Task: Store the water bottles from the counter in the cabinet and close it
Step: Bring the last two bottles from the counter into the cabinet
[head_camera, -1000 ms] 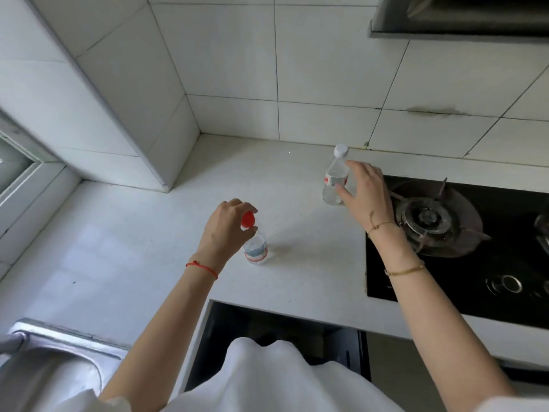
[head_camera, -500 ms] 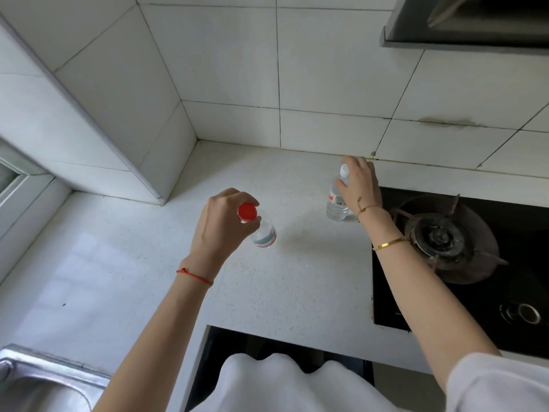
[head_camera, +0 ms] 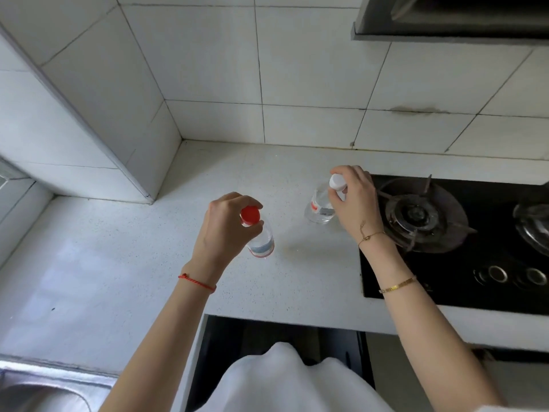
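Two small clear water bottles are over the white counter [head_camera: 118, 263]. The red-capped bottle [head_camera: 261, 242] is held by its neck in my left hand [head_camera: 225, 230], fingers wrapped just under the cap. The white-capped bottle [head_camera: 319, 203] is gripped at its top by my right hand [head_camera: 353, 200], beside the stove's left edge. Both bottles look upright; I cannot tell whether their bases touch the counter. Below the counter edge a dark cabinet opening [head_camera: 267, 337] shows, partly hidden by my white shirt.
A black gas stove [head_camera: 445, 278] with a burner [head_camera: 419, 215] lies right of the right hand. A steel sink [head_camera: 44, 388] sits at the lower left. Tiled walls and a boxed column [head_camera: 89, 129] close off the back and left; a range hood [head_camera: 445, 19] hangs at the upper right.
My right hand went from the side of the white-capped bottle to gripping its top. Both bottles have shifted slightly in my hands, and the view has tilted.
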A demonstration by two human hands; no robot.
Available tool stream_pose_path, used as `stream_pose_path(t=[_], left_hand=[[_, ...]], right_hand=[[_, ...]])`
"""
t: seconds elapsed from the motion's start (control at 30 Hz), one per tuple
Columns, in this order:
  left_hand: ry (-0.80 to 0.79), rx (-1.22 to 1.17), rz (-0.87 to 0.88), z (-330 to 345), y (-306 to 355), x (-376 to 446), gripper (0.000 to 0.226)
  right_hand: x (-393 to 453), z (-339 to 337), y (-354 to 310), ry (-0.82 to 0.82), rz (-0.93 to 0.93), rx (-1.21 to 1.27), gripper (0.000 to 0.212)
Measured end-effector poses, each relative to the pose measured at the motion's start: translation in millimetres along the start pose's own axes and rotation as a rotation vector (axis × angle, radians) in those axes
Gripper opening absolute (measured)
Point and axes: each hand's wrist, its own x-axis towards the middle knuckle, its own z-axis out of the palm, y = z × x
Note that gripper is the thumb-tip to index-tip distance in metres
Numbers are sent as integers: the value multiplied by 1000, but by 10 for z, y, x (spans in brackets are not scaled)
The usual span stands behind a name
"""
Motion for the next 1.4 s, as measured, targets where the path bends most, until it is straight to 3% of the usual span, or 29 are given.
stream_pose_path(t=[0.47,0.8,1.13,1.4], left_hand=[[-182,-68,179,-236,127,-1361,28],[-338,-119,349,-165,684,-2176,27],[-456,-98,494,420,1594,-2758,28],[-427,-119,416,1123,2661,-3253,25]], right_hand=[[-2399,-549,-873,99,219,-51,32],[-3678,-1120,-1136,182,375,-113,29],[-4590,-1801,-698,274,471,-125,30],[-5131,-2675,206,227,423,-113,28]])
